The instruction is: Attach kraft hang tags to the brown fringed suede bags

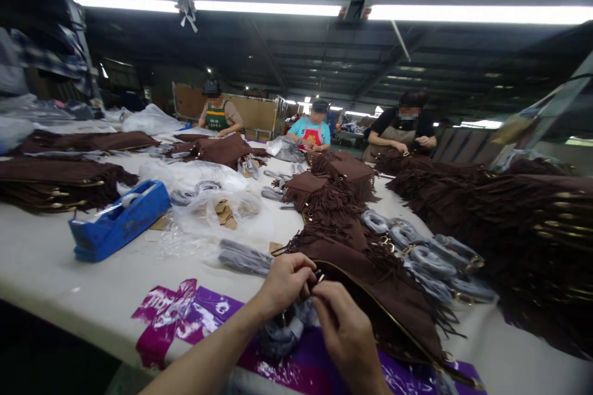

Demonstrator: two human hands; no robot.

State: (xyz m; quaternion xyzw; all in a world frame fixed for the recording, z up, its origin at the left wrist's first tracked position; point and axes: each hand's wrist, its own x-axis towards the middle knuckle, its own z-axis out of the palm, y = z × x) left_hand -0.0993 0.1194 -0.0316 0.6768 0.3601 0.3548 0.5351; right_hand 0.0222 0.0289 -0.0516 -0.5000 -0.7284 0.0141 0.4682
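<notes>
A brown fringed bag (370,281) lies in front of me, with a gold zipper along its near edge. At the bag's left end, my left hand (291,284) is closed in a pinch. My right hand (345,327) meets it there, thumb and fingers pressed together. A small shiny metal clasp (319,278) shows between the fingertips; its exact form is mostly hidden. Just below the hands is a coiled strap in clear plastic wrap (282,336). Purple and magenta plastic (204,321) lies under the bag and forearms.
A blue tape dispenser (120,219) stands on the left of the white table (41,253). Wrapped straps (430,259) lie right of the bag. Brown bags are piled at right (519,216) and left (50,182). Three people work across the table.
</notes>
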